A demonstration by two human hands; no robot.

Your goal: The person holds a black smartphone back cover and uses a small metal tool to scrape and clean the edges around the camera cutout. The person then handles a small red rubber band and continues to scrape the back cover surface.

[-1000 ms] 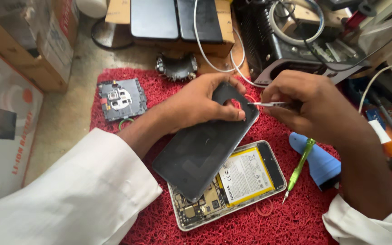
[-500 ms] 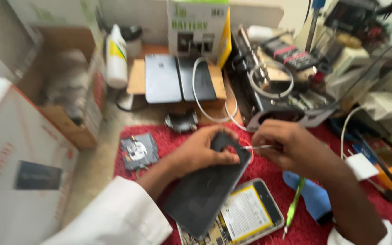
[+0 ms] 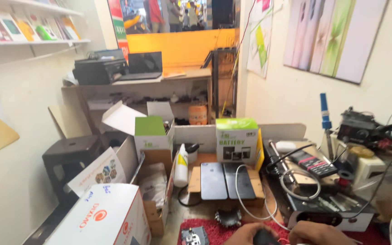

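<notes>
Only the tops of my hands show at the bottom edge of the head view. My left hand [image 3: 245,235] curls around the upper end of a dark phone back cover [image 3: 266,237]. Just right of the cover is my right hand [image 3: 319,233], and whatever it holds is cut off by the frame. Both hands rest over a red mat [image 3: 214,228]. A small circuit board [image 3: 194,237] lies on the mat to the left of my left hand. The opened phone is out of view.
Two dark phones [image 3: 227,180] lie on a wooden board behind the mat, by a white bottle [image 3: 181,169] and a green-topped box [image 3: 237,139]. Cables and repair tools [image 3: 309,181] crowd the right. Cardboard boxes [image 3: 107,215] and a black stool [image 3: 69,156] stand left.
The view has tilted sharply upward from the mat to the room. My hands and the back cover have slid to the bottom edge, and the opened phone has left the frame.
</notes>
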